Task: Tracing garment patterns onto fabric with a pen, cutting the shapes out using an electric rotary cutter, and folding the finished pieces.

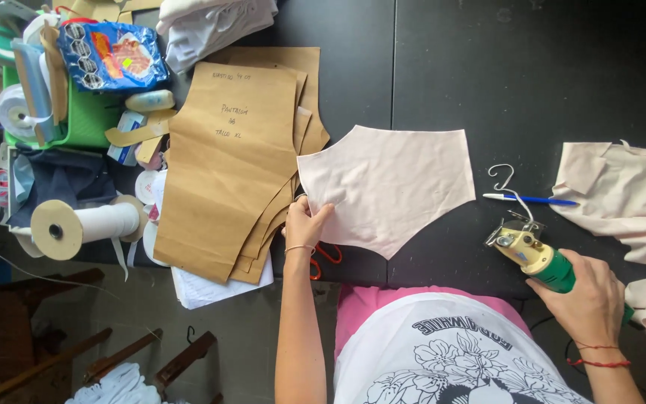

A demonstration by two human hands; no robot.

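Head view, looking down on a black worktable [428, 67] from its near edge. Nearest, at right, the right hand [591, 299] is clenched around the green body of a handheld electric fabric cutter [536, 256], whose yellow head and metal blade guard point toward the far left; a red thread bracelet [598, 355] circles the wrist. Near centre, the left hand [306, 224] rests flat on the near-left corner of a pale pink cut fabric piece [390, 183], fingers spread and pressing it to the table rather than gripping it. Orange-handled scissors [324, 258] lie just beside and partly under this hand. The fabric piece lies flat at the table's centre, its pointed lower edge toward the near side.

Just right of the piece lie a blue and white pen [532, 199] and a small white wire hook [504, 176]; the cutter's head sits just near of them. At the right edge, a rumpled heap of the same pale pink fabric [622, 198] spreads toward the near side.

Left of the piece, a stack of brown paper patterns [233, 164] overlaps white paper sheets [214, 288]. Farther left stand a roll of white tape [84, 224], a green tray [87, 120] and, at far left, a blue snack bag [114, 56]. White cloth [211, 26] lies at the far edge.
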